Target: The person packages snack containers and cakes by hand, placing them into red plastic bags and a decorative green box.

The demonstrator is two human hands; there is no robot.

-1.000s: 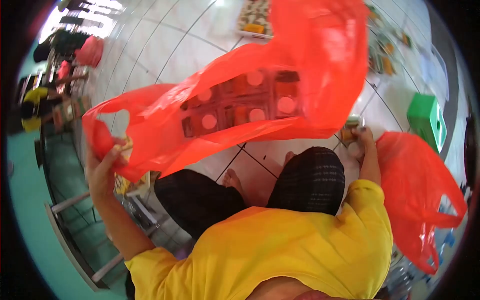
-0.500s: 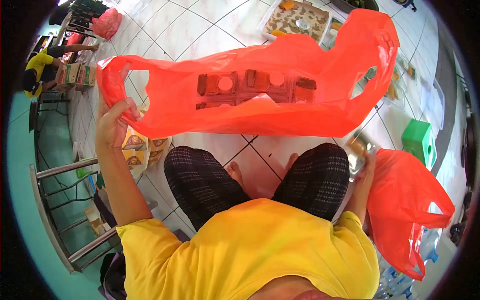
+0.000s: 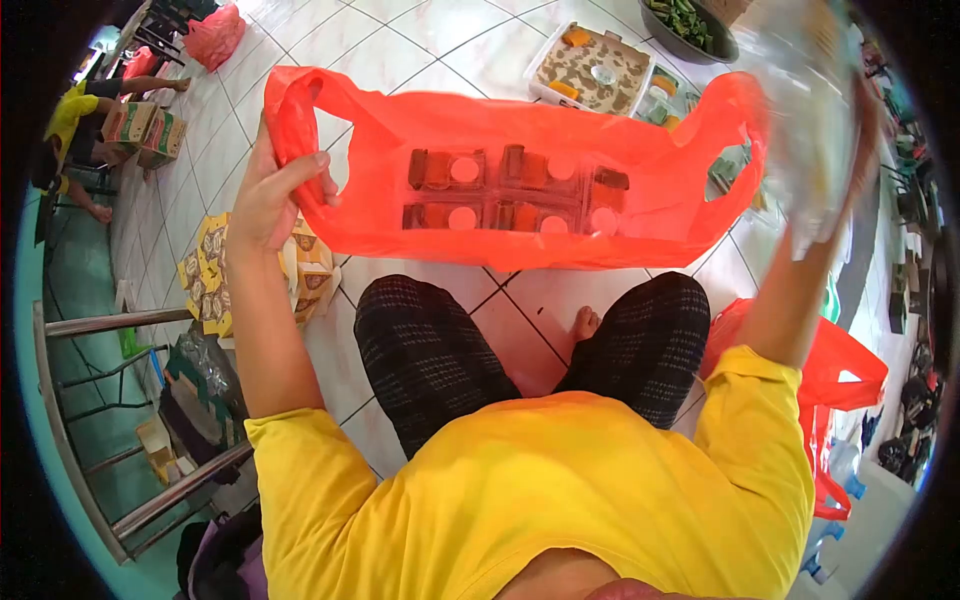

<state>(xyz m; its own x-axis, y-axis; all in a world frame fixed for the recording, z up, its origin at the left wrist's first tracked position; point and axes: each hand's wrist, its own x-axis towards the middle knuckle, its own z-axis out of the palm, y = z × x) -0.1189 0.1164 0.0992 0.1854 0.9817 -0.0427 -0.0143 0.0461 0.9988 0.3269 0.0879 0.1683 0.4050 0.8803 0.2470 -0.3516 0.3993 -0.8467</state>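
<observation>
My left hand (image 3: 278,190) is closed around the left handle of a red plastic bag (image 3: 670,205). The bag spreads open above my knees, and several clear boxes (image 3: 445,190) with dark and orange pieces and a pale round item show through its thin side. Raised at the far right, my right hand (image 3: 845,185) grips a clear plastic food container (image 3: 805,120). Motion blurs that container, so its contents cannot be made out. It is beside the bag's right handle, partly in front of things on the floor.
Yellow printed boxes (image 3: 212,275) lie left on the tiles. Beyond the bag are a food tray (image 3: 595,72) and a basin of greens (image 3: 690,40). Another red bag (image 3: 840,370) is by my right side, a metal rack (image 3: 130,325) at my left. Another person (image 3: 75,120) is far left.
My right hand has swung up from beside my right knee to the upper right with the clear container. My left hand and its bag handle have moved right; more boxes show inside.
</observation>
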